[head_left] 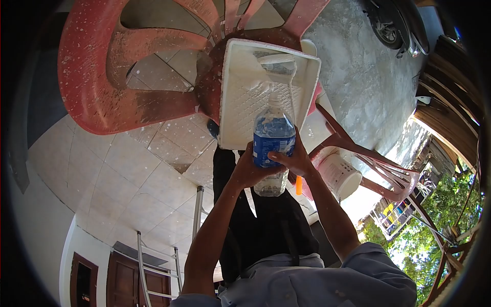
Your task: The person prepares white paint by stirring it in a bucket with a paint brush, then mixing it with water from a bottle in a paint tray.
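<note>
Both my hands are wrapped round a large clear plastic bottle (274, 127) with a blue label. My left hand (249, 168) grips its left side, low on the label. From the right, my right hand (296, 157) holds it with the thumb across the label. The bottle's neck points away from me, over a white paint tray (231, 97) with a ridged floor and whitish paint in it. A paint roller (279, 66) lies at the far end of the tray. An orange handle (298, 185) shows beside my right wrist.
The tray rests on a worn red plastic chair (87, 77). To the right, a white bucket (342, 176) with holes stands by another red chair (394, 192). A metal ladder (140, 266) is at lower left on the paint-spotted tiles. A motorcycle (391, 28) stands at upper right.
</note>
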Tool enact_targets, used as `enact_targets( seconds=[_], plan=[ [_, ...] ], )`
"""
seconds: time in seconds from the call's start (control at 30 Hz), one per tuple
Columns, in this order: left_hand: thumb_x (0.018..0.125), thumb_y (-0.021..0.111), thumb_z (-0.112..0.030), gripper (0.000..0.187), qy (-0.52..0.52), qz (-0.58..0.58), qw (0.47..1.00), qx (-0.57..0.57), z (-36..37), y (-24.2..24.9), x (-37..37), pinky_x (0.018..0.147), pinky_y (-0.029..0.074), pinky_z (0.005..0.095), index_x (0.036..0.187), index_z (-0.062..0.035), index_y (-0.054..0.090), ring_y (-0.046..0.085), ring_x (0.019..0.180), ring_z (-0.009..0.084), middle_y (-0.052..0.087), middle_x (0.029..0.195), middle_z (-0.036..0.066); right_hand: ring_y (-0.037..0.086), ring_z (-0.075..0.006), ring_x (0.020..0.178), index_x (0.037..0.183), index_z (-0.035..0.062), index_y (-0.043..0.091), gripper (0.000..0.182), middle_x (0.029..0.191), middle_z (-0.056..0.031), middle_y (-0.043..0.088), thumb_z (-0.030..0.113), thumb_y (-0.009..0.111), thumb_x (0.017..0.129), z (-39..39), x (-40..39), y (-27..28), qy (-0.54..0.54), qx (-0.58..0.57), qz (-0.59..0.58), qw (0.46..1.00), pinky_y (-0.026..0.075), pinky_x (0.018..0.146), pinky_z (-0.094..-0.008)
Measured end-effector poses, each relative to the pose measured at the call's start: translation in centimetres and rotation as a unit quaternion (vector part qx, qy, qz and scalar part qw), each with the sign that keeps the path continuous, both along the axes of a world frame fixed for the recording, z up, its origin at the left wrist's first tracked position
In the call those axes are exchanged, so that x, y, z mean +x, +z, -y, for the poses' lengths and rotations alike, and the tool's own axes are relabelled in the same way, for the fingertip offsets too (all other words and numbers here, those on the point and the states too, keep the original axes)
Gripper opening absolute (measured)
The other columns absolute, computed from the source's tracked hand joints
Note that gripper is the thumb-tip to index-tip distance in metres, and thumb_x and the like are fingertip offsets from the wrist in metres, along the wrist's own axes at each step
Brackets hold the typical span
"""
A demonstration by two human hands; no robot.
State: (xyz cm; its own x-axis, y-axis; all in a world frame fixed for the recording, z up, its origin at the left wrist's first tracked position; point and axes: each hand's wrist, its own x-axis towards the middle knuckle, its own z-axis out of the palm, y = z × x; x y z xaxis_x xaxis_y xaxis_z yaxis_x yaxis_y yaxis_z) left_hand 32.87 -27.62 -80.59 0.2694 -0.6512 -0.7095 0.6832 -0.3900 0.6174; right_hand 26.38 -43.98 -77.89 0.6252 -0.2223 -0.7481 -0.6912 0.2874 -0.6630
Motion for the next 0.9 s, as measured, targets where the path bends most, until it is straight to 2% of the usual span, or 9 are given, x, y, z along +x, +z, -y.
enact_targets(
  seconds=[0.9],
  plan=[
    [0.063,0.091,-0.041,0.101,0.020,-0.021,0.999,-0.015,0.1,-1.2,-1.3,0.096,0.052,0.0386,0.135,0.0002,0.033,0.061,0.111,0.0260,0.058,0.124,0.016,0.052,-0.0261,0.123,0.145,0.0034,0.028,0.096,0.131,-0.0160,0.053,0.027,0.086,0.072,0.3,-0.1,-0.6,0.015,-0.012,-0.007,1.000,0.043,0.104,-0.0407]
  ],
)
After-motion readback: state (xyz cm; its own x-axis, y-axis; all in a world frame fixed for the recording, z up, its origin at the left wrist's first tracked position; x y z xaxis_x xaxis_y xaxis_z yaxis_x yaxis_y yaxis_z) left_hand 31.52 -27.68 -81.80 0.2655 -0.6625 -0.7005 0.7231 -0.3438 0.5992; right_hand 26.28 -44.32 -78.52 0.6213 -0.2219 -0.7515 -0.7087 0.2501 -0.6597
